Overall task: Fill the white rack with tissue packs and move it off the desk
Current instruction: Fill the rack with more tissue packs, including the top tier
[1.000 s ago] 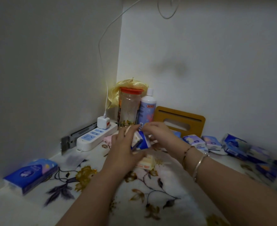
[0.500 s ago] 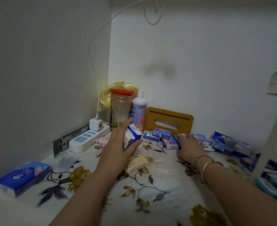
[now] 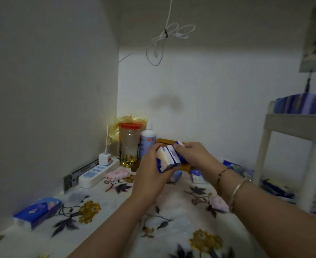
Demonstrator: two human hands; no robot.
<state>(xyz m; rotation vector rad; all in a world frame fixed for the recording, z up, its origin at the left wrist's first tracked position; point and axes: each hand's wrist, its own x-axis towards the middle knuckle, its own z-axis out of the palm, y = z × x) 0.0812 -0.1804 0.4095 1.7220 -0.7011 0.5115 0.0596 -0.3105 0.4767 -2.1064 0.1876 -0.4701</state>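
Dim white corner walls (image 3: 209, 86) (a looped cable (image 3: 164, 36) overhead), floral-clothed desk (image 3: 172, 226) below.

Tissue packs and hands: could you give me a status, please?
Left hand and right hand grip tissue packs. White rack right, partly loaded. Path unobstructed.

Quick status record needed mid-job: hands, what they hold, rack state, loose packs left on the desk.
left hand: grips a stack of small tissue packs above the desk
right hand: grips the same stack from the other side
white rack: at the right edge, top shelf already holds upright blue packs
loose packs on desk: large blue pack near left, pink pack by the power strip, small packs behind the hands
rack position: blurred, base not in view
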